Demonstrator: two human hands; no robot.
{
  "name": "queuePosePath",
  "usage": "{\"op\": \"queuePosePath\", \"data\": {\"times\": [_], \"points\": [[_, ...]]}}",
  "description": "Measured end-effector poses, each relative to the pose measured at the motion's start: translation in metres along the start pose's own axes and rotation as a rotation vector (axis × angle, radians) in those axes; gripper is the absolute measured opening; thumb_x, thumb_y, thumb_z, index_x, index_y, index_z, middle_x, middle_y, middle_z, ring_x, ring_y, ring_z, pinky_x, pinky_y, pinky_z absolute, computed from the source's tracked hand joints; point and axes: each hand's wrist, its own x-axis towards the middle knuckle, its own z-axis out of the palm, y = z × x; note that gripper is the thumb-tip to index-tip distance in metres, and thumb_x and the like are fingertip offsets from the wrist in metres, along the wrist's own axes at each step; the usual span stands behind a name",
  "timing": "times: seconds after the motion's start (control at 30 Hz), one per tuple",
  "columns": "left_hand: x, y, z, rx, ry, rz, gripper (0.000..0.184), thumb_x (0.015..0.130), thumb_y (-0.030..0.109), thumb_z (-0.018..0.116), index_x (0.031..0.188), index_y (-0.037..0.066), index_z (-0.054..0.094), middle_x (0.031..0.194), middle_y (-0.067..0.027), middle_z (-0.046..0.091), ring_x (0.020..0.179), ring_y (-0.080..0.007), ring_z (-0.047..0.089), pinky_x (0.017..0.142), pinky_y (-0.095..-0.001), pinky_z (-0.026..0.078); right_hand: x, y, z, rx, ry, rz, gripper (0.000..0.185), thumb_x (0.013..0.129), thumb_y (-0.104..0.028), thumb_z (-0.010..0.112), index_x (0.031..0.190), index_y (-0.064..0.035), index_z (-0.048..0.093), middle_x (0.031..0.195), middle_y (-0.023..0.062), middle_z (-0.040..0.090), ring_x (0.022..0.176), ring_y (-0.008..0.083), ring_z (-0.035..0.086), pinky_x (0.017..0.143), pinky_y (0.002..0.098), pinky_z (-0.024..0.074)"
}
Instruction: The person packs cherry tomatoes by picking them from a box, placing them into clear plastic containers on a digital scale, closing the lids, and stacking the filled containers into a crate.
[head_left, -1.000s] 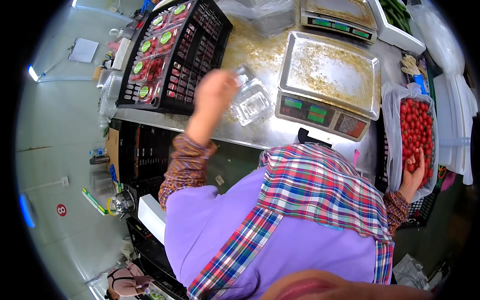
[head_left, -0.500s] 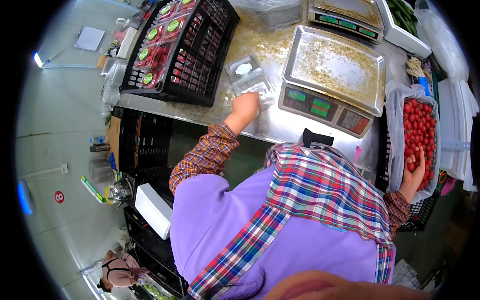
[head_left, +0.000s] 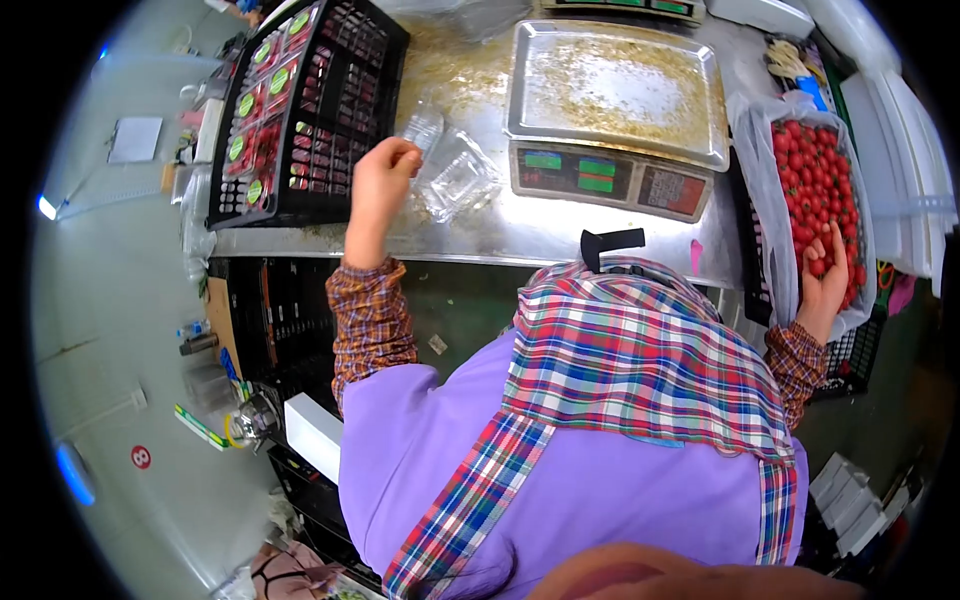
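My left hand [head_left: 378,195] is closed, its fingertips pinched at the edge of a clear plastic clamshell box [head_left: 460,180] that lies open on the metal table. The lid side of the box sits right beside the fingers. My right hand [head_left: 826,278] is down among cherry tomatoes [head_left: 815,180], fingers curled, with a red tomato showing against them. These tomatoes fill a crate with a white plastic liner [head_left: 783,215] at the right. A weighing scale [head_left: 615,180] with a stained steel pan stands between the two hands.
A black crate [head_left: 345,130] holding packed, labelled clamshells stands on the table's left. Part of a second scale [head_left: 625,8] shows at the top. White foam boxes [head_left: 900,150] are at the far right. A co-worker [head_left: 285,570] is at the lower left.
My left hand has shifted left and turned upward at the clamshell, whose base now lies to the hand's right. The right hand's fingers have curled more among the tomatoes. The view has shifted.
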Motion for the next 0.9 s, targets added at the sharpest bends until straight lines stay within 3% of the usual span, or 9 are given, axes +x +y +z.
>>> {"op": "queuePosePath", "data": {"times": [0.1, 0.2, 0.3, 0.33, 0.47, 0.67, 0.77, 0.87, 0.9], "points": [[0.000, 0.030, -0.001, -0.149, 0.064, 0.038, 0.005, 0.085, 0.002, 0.061, 0.086, -0.003, 0.063, 0.073, -0.0038, 0.065, 0.066, -0.0088, 0.059, 0.062, -0.0225, 0.047, -0.001, 0.000, 0.000, -0.001, -0.013, 0.004, 0.030, 0.092, -0.011, 0.054, 0.120, 0.0007, 0.052, 0.101, 0.0076, 0.060, 0.065, 0.0109, 0.044, 0.055, 0.0238, 0.0386], [0.004, 0.076, 0.022, 0.111, 0.117, 0.267, 0.005, 0.082, 0.003, 0.065, 0.085, 0.000, 0.065, 0.073, -0.0081, 0.065, 0.065, -0.0123, 0.061, 0.061, -0.0239, 0.047, -0.010, 0.002, 0.015, 0.032, 0.005, 0.012, 0.028, 0.092, -0.012, 0.055, 0.118, 0.0002, 0.054, 0.099, 0.0074, 0.059, 0.061, 0.0082, 0.040, 0.051, 0.0210, 0.0342], [0.017, 0.118, 0.072, 0.216, 0.087, 0.609, 0.007, 0.083, 0.004, 0.065, 0.088, 0.000, 0.066, 0.078, -0.0100, 0.067, 0.068, -0.0147, 0.063, 0.063, -0.0239, 0.048, -0.004, 0.001, 0.005, 0.072, -0.153, 0.060, 0.024, 0.093, -0.012, 0.054, 0.114, -0.0010, 0.055, 0.100, 0.0073, 0.059, 0.059, 0.0068, 0.038, 0.049, 0.0202, 0.0329], [0.025, 0.127, 0.093, 0.271, 0.058, 0.727, 0.009, 0.080, 0.007, 0.068, 0.087, 0.002, 0.067, 0.081, -0.0128, 0.066, 0.070, -0.0227, 0.064, 0.063, -0.0279, 0.049, -0.006, 0.002, 0.010, 0.050, -0.161, 0.047, 0.023, 0.093, -0.012, 0.054, 0.113, -0.0013, 0.056, 0.100, 0.0073, 0.059, 0.059, 0.0066, 0.039, 0.049, 0.0202, 0.0334], [0.047, 0.151, 0.185, 0.320, -0.054, 0.871, 0.010, 0.080, 0.016, 0.067, 0.085, 0.007, 0.066, 0.082, -0.0103, 0.066, 0.075, -0.0290, 0.062, 0.064, -0.0360, 0.049, -0.010, -0.001, 0.010, -0.021, -0.203, -0.011, 0.028, 0.095, -0.017, 0.053, 0.117, -0.0005, 0.054, 0.098, 0.0065, 0.059, 0.064, 0.0074, 0.043, 0.054, 0.0204, 0.0372], [0.066, 0.153, 0.265, 0.462, -0.292, 0.838, 0.012, 0.077, 0.020, 0.067, 0.083, 0.009, 0.064, 0.077, -0.0117, 0.064, 0.076, -0.0311, 0.061, 0.063, -0.0412, 0.049, -0.013, -0.036, -0.010, -0.718, -0.118, -0.236, 0.023, 0.089, -0.017, 0.062, 0.106, -0.0030, 0.066, 0.081, 0.0001, 0.061, 0.060, 0.0044, 0.047, 0.052, 0.0203, 0.0396], [0.060, 0.167, 0.266, 0.400, -0.298, 0.899, 0.034, 0.073, 0.028, 0.073, 0.098, 0.006, 0.064, 0.089, -0.0138, 0.065, 0.086, -0.0332, 0.061, 0.072, -0.0409, 0.049, -0.010, -0.055, -0.019, -1.146, -0.022, -0.279, 0.020, 0.085, -0.020, 0.066, 0.099, -0.0054, 0.069, 0.085, 0.0000, 0.064, 0.053, 0.0054, 0.051, 0.054, 0.0189, 0.0421], [0.058, 0.205, 0.270, 0.331, -0.309, 0.922, 0.038, 0.075, 0.025, 0.074, 0.105, 0.005, 0.064, 0.097, -0.0159, 0.066, 0.089, -0.0299, 0.062, 0.077, -0.0393, 0.049, 0.010, -0.060, -0.033, -1.514, -0.214, -0.638, 0.018, 0.082, -0.017, 0.067, 0.096, -0.0058, 0.069, 0.087, 0.0038, 0.065, 0.074, 0.0136, 0.060, 0.068, 0.0254, 0.0471], [0.061, 0.216, 0.268, 0.273, -0.361, 0.901, 0.033, 0.076, 0.023, 0.073, 0.103, 0.006, 0.065, 0.094, -0.0149, 0.066, 0.085, -0.0288, 0.062, 0.075, -0.0385, 0.049, 0.006, -0.058, -0.017, -1.535, -0.223, -0.560, 0.017, 0.081, -0.015, 0.067, 0.094, -0.0040, 0.068, 0.092, 0.0063, 0.064, 0.087, 0.0195, 0.061, 0.078, 0.0299, 0.0470]]}}
